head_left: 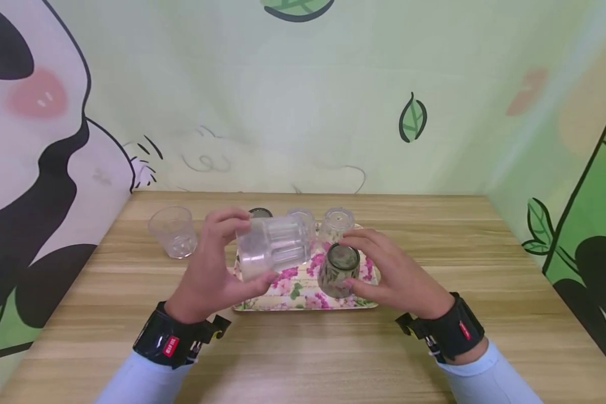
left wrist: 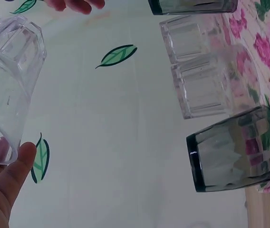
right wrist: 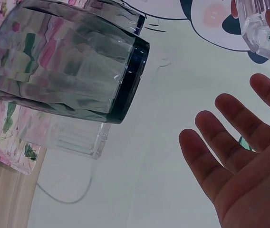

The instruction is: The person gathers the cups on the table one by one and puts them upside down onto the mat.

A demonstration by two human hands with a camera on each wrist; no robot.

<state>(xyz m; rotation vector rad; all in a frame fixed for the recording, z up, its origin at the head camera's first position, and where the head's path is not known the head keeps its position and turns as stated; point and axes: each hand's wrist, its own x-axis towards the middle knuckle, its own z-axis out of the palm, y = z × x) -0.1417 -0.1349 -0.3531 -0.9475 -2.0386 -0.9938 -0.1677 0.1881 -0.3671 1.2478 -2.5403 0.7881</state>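
My left hand (head_left: pixel 214 258) grips a clear glass (head_left: pixel 275 244) near its rim. This glass is tipped sideways above the tray, its faceted base pointing right; in the left wrist view its rim (left wrist: pixel 12 156) lies by the fingertips. My right hand (head_left: pixel 396 272) is beside a dark grey glass (head_left: pixel 339 272) that stands upside down on the tray's front right. The right wrist view shows those fingers (right wrist: pixel 211 137) extended and apart from the dark glass (right wrist: pixel 63 61), holding nothing.
The flowered tray (head_left: pixel 303 286) also bears two upside-down clear glasses (head_left: pixel 337 223) at the back and a second dark glass (left wrist: pixel 239 149), mostly hidden behind my left hand in the head view. Another clear glass (head_left: pixel 174 233) stands on the wooden table (head_left: pixel 328 359) left of the tray.
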